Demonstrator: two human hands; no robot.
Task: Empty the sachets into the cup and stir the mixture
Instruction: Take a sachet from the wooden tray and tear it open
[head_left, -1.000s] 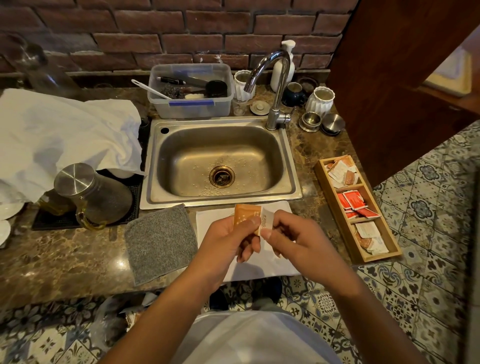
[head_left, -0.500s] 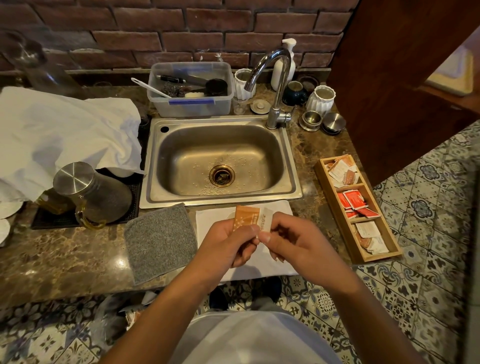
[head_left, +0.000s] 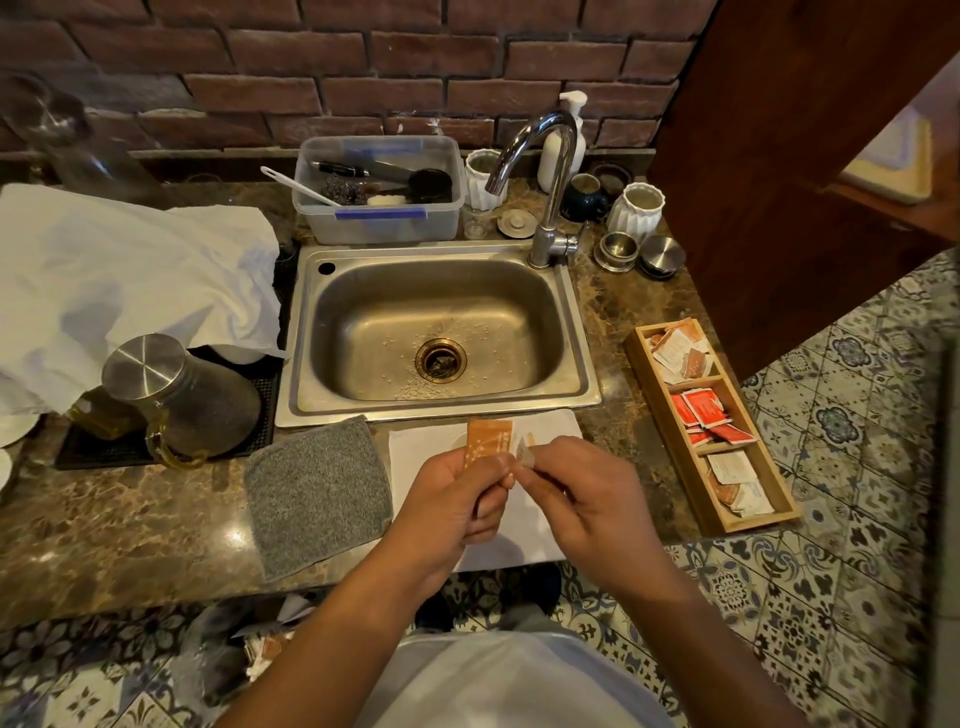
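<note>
An orange sachet (head_left: 487, 439) is pinched upright in my left hand (head_left: 457, 501), in front of the sink. My right hand (head_left: 582, 496) grips the sachet's torn white top corner (head_left: 523, 451), which stands slightly apart from the orange part. Both hands hover over a white paper napkin (head_left: 421, 457) on the counter edge. A wooden tray (head_left: 675, 447) to the right holds more sachets in three compartments: orange-white, red, and white. White ribbed cups (head_left: 636, 210) stand behind the tap; no cup is visible under my hands.
A steel sink (head_left: 441, 332) with tap (head_left: 550, 171) lies ahead. A grey cloth (head_left: 317, 491) lies left of the napkin, with a metal-lidded jug (head_left: 182, 395) on a black mat, a white towel (head_left: 119, 280) and a plastic tub (head_left: 382, 189) of utensils.
My right hand has pulled the sachet's top corner to the right, and a gap now shows between the white strip and the orange body. The hands stay in the same spot.
</note>
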